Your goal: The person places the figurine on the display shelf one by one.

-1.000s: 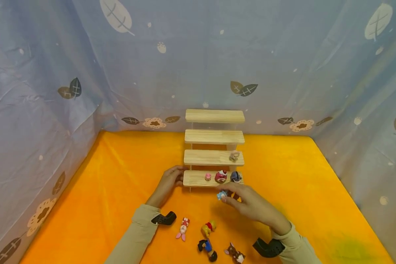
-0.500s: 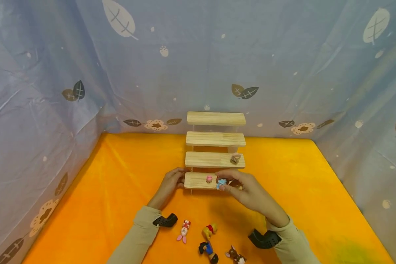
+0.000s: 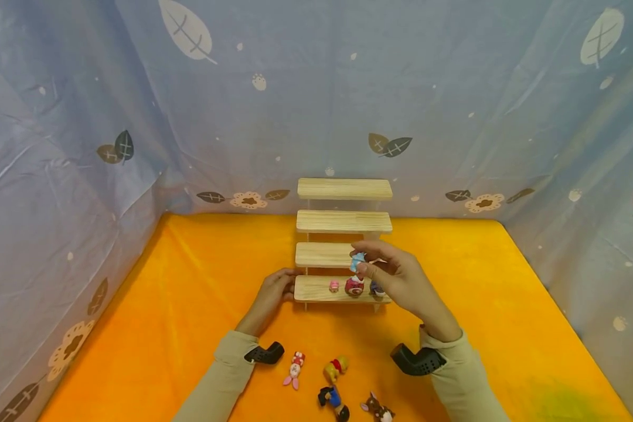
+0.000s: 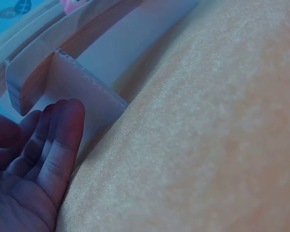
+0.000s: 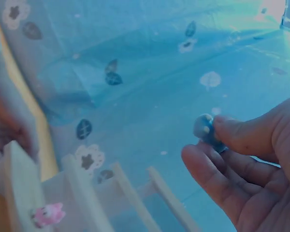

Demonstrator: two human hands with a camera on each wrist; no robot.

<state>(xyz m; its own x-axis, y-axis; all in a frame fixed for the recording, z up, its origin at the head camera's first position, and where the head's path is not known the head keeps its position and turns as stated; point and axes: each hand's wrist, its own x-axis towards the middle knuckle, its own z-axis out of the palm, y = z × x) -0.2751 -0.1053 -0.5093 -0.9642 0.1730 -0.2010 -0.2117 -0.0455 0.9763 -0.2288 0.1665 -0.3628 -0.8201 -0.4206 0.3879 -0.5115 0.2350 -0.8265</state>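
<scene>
My right hand [image 3: 401, 278] pinches a small light-blue figurine [image 3: 357, 262] between thumb and fingers, in front of the second step of a four-step wooden display stand [image 3: 324, 221]. The right wrist view shows the blue toy at the thumb tip. My left hand [image 3: 269, 296] is at the left end of the lowest step; in the left wrist view its nearly straight fingers [image 4: 63, 140] lie by the stand's pale side support [image 4: 87, 87]. On the lowest step are a pink figurine [image 3: 334, 286], a dark-red one [image 3: 354, 286] and a grey-blue one [image 3: 377, 288], partly covered by my right hand.
Toy figures lie on the orange cloth [image 3: 200, 264] in front: a pink-eared rabbit [image 3: 295, 370], a yellow bear in red [image 3: 334, 368], a blue-clad figure [image 3: 334, 402] and a brown eared animal [image 3: 378, 407]. A leaf-patterned curtain [image 3: 295, 105] surrounds the back and sides.
My right hand has risen with the blue figurine from below the lowest step to the second step, now covering the figure at its right end. My left hand stays in place.
</scene>
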